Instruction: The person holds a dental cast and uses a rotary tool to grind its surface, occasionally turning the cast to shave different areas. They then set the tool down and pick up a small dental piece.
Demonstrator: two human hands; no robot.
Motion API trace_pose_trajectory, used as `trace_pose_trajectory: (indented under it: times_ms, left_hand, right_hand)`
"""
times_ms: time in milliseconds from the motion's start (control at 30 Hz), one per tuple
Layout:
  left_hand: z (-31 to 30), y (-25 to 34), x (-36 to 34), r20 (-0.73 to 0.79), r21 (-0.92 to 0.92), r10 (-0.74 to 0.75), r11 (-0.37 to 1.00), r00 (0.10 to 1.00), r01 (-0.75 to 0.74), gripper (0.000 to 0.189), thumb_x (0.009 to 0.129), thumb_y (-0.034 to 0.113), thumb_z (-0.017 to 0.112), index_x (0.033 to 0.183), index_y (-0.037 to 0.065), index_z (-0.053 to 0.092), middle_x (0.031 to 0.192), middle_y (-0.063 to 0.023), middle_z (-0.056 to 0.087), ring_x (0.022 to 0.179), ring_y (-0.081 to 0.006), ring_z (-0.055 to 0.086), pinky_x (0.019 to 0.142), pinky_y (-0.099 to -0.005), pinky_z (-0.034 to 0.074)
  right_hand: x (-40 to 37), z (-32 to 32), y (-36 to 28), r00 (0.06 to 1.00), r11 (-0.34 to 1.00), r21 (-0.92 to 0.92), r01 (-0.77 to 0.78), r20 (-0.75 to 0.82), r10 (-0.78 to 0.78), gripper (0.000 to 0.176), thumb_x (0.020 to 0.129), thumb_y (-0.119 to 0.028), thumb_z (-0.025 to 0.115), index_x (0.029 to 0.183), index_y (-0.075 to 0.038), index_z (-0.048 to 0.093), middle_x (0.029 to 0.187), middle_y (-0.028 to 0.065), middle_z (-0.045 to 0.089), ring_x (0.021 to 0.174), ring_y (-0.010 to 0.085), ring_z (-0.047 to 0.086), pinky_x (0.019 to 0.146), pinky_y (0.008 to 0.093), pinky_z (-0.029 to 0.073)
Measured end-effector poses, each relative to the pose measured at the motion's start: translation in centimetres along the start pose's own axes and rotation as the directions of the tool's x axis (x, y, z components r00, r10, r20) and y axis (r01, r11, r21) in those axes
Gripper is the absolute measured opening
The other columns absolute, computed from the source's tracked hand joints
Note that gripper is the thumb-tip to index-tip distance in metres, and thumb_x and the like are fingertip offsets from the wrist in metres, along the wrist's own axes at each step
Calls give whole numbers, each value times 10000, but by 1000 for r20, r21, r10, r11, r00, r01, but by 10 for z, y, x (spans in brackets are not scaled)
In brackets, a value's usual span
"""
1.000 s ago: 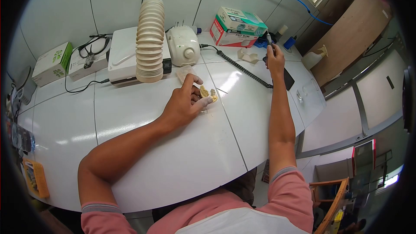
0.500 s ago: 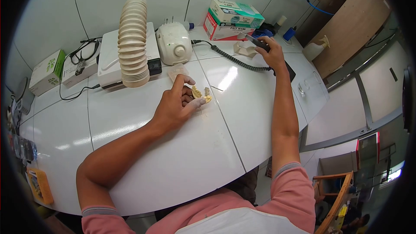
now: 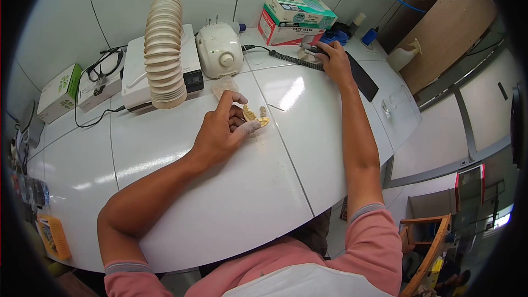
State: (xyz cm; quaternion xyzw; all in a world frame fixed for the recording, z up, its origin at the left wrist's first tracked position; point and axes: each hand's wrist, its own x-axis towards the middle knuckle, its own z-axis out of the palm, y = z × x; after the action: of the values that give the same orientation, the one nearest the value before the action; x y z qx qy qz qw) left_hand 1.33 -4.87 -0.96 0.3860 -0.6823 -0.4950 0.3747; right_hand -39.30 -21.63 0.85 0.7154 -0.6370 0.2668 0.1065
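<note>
My left hand [image 3: 221, 132] pinches a yellowish dental cast [image 3: 263, 121] between thumb and fingers, low over the white table; pale dust coats the thumb. At the far right, my right hand [image 3: 336, 65] is wrapped round a dark handpiece [image 3: 315, 49]. The front of this handpiece lies over a small whitish stand [image 3: 303, 55], partly hidden by it. A coiled black cord [image 3: 291, 60] runs from the handpiece to a white control unit [image 3: 220, 50]. Just behind the left hand is a small clear plastic box [image 3: 224, 84].
A ribbed suction hose [image 3: 165, 49] arches over a white machine [image 3: 132, 80] at the back left. Glove and mask boxes [image 3: 297, 11] are stacked by the wall. A black phone [image 3: 362, 78] lies beside my right wrist. A thin bur [image 3: 276, 108] rests mid-table.
My right hand has moved back and slightly left with the handpiece, lowering it to the stand, and the phone is less covered. My left hand keeps its hold on the cast.
</note>
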Motion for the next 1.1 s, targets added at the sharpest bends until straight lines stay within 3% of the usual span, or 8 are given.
trace_pose_trajectory:
  times_ms: [300,500,600,700,800,900,1000,1100]
  left_hand:
    - [0,0,0,7,20,-2,1000,1000,2,456,1083,117,794,1381,20,463,1054,-188,802,999,-191,826,857,-312,618]
    - [1,0,0,9,15,13,1000,1000,-13,462,1081,123,797,1383,20,463,1037,-180,796,990,-188,821,856,-310,614]
    - [1,0,0,4,13,17,1000,1000,-17,463,1079,125,801,1380,20,465,1027,-174,794,983,-185,820,854,-308,609]
    - [1,1,-1,3,28,20,999,1000,-20,461,1078,131,804,1375,22,468,1012,-166,792,977,-182,820,853,-309,603]
    - [0,0,1,8,39,27,999,1000,-28,464,1078,154,810,1369,27,471,993,-159,792,960,-179,817,852,-317,599]
    - [0,0,1,3,30,29,999,1000,-29,476,1072,177,819,1367,34,473,989,-156,796,936,-173,808,848,-326,597]
    - [1,1,1,-19,30,41,999,999,-40,487,1063,183,829,1366,37,477,992,-155,800,918,-169,799,841,-329,595]
    - [2,-3,1,-30,32,58,998,998,-57,496,1055,178,837,1369,32,481,996,-155,801,912,-165,793,833,-323,594]
  right_hand:
    - [-3,3,-4,998,1000,12,4,68,-5,399,988,-265,858,1385,-228,831,1197,104,717,1179,319,688,1046,448,560]
    - [0,-8,-12,967,994,-55,-93,232,103,486,1015,-260,841,1495,-246,765,1319,142,717,1250,336,688,1059,453,563]
    - [1,-4,-13,967,998,54,-44,252,29,507,1021,-271,836,1517,-218,748,1347,151,720,1265,346,690,1075,454,563]
    - [1,2,-24,975,994,105,31,217,-54,513,1025,-286,838,1520,-188,743,1344,163,728,1255,348,698,1081,450,562]
    - [-2,-11,-57,976,994,-101,42,218,-19,509,1024,-312,841,1500,-158,748,1337,157,739,1301,341,683,1088,436,554]
    - [0,-12,-92,977,979,-70,189,-86,-195,427,1049,-337,814,1407,-106,790,1228,146,801,1133,310,762,998,428,597]
    - [-2,-17,-154,986,867,494,-62,163,-22,396,1065,-369,792,1275,-35,829,1042,124,842,951,241,817,860,389,636]
    - [1,3,-196,968,808,567,-162,251,18,471,1062,-410,784,1175,44,834,917,148,835,786,187,812,737,363,639]
